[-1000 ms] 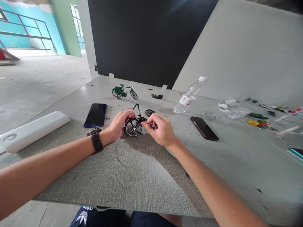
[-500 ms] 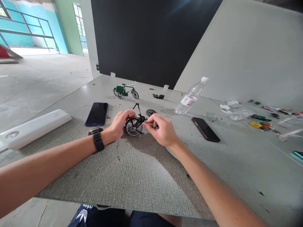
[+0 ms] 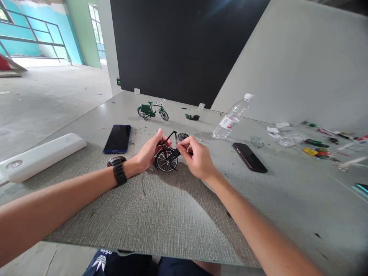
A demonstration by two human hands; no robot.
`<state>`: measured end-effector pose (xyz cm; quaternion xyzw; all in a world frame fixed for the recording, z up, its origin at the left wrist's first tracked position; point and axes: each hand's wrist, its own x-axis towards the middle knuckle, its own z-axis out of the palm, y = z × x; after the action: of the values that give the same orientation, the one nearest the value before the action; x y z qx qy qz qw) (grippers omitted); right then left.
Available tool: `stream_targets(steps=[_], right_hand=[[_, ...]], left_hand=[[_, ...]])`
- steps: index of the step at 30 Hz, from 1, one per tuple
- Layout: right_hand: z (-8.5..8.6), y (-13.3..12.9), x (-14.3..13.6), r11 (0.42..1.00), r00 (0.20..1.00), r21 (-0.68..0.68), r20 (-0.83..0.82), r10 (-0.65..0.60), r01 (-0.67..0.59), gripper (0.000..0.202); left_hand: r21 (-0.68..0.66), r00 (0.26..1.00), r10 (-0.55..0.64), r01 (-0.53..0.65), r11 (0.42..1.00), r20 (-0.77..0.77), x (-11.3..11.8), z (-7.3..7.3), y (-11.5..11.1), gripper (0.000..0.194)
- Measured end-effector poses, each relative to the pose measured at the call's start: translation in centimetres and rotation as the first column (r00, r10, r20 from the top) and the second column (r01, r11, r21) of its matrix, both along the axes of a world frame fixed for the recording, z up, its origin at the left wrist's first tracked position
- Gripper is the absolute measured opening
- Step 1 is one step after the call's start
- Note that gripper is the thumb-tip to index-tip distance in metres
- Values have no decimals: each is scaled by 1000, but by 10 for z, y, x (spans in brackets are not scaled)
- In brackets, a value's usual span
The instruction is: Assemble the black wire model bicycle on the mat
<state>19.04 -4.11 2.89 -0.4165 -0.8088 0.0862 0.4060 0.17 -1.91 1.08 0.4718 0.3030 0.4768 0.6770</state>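
A black model bicycle [image 3: 167, 161], partly built, stands on the table between my hands, its rear wheel and kickstand toward me. My left hand [image 3: 148, 152] grips it from the left, thumb raised and fingers behind the frame. On the other side, my right hand [image 3: 198, 156] pinches it near the crank at the end of the chain case; the fingertips cover whatever small part is there. A loose spoked wheel [image 3: 183, 136] lies just behind my right fingers. Farther back stands a complete green model bicycle [image 3: 152, 110] with side bags.
A dark phone [image 3: 117, 138] and a long white device [image 3: 43, 155] lie to the left. On the right are a clear plastic bottle [image 3: 232, 118], another phone [image 3: 250, 157] and scattered small parts [image 3: 316, 147]. A small black-green piece [image 3: 192, 117] lies near the black panel [image 3: 178, 46].
The black model bicycle has shifted slightly right and toward me, its frame turned a little. My left thumb has lifted and its fingers now reach behind the frame; my right hand stays near the crank.
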Motion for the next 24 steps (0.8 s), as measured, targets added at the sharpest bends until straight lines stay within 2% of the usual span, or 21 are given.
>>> stream_targets(steps=[2, 5, 7, 10, 14, 19, 24], right_hand=[[-1, 1, 0, 999, 997, -1, -63, -34, 34, 14], [-3, 5, 1, 993, 982, 23, -152, -109, 114, 15], [-4, 8, 2, 982, 962, 31, -208, -175, 185, 16], [-5, 11, 4, 961, 928, 24, -269, -258, 274, 17], [-7, 14, 5, 955, 902, -14, -324, -285, 297, 18], [-7, 11, 2, 977, 920, -104, -331, -209, 184, 20], [-6, 6, -1, 983, 950, -181, -300, -88, 34, 25]], left_hand=[[17, 1000, -3, 2, 1000, 19, 0, -1, 1, 58], [104, 999, -41, 40, 994, 2, 1, -5, 2, 45], [175, 996, -67, 75, 982, -51, 1, -7, 1, 38], [228, 980, -99, 137, 964, -170, 2, -7, 0, 37], [239, 970, -112, 164, 957, -218, 3, -7, -2, 33], [300, 979, 102, -45, 953, -177, 0, -10, 5, 23], [441, 929, 312, -200, 875, -199, -12, -1, 16, 22]])
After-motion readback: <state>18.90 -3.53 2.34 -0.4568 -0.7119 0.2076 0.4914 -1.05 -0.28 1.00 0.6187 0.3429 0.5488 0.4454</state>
